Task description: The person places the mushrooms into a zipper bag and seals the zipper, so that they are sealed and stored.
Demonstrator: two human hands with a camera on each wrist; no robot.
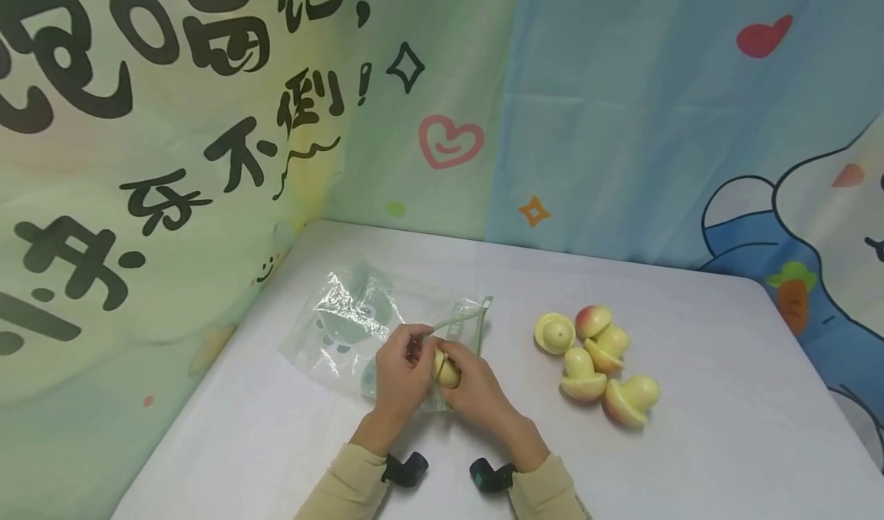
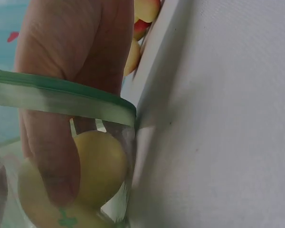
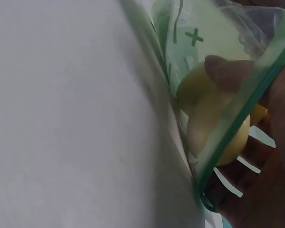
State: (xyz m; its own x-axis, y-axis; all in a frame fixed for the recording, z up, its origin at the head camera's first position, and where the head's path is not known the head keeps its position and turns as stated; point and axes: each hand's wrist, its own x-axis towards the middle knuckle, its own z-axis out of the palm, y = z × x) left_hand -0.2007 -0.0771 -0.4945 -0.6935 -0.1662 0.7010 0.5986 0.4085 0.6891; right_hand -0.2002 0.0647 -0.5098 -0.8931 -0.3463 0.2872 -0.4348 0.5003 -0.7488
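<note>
A clear plastic zip bag (image 1: 348,320) with green print lies on the white table (image 1: 691,451). My left hand (image 1: 407,363) pinches the bag's green zip rim (image 2: 61,97) at its mouth. My right hand (image 1: 470,378) grips a yellow toy fruit piece (image 1: 446,371) right at that mouth. In the left wrist view the yellow piece (image 2: 102,166) sits just inside the rim, behind a finger. The right wrist view shows the yellow piece (image 3: 204,123) behind the plastic, with a fingertip (image 3: 228,71) pressed on it.
Several yellow and red toy fruit pieces (image 1: 597,359) lie in a heap to the right of my hands. Printed cloth backdrops (image 1: 621,121) rise behind and to the left of the table. The table's right edge runs close to the heap.
</note>
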